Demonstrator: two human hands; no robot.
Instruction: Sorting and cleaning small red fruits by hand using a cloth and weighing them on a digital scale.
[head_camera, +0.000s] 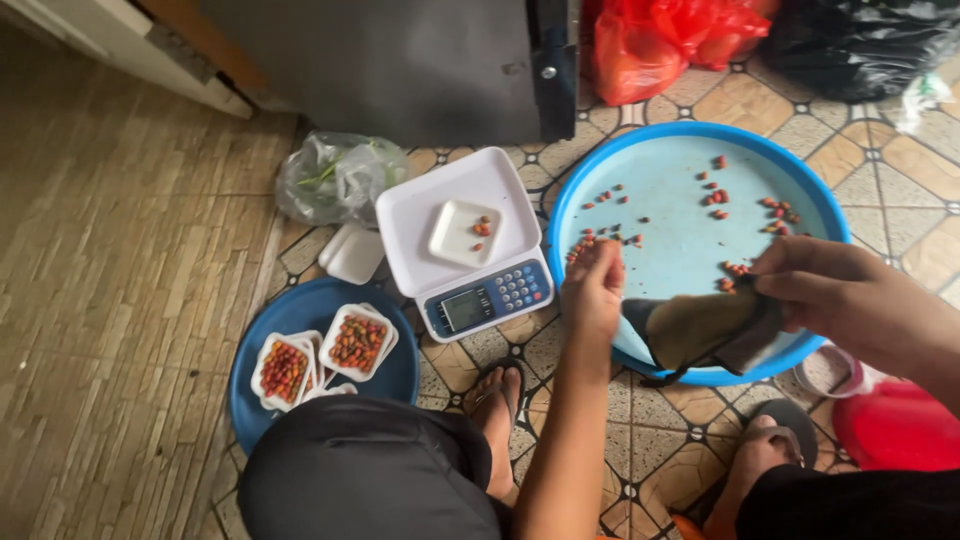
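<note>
Left hand pinching closed on small chillies at blue tray edge; right hand clamping dark cloth over tray rim. Chillies looking light, fragile, needing fingertip pinching; cloth hanging soft, limp.

Domestic floor-level work area, consistent with a home kitchen or back room used for small-scale food portioning. Evidence: patterned ceramic floor tiles meeting woven matting; white digital weighing scale set directly on the floor; large light-blue basin with scattered small red fruits; white foam trays filled with the same on a dark-blue tray; red plastic bags stacked behind
</note>
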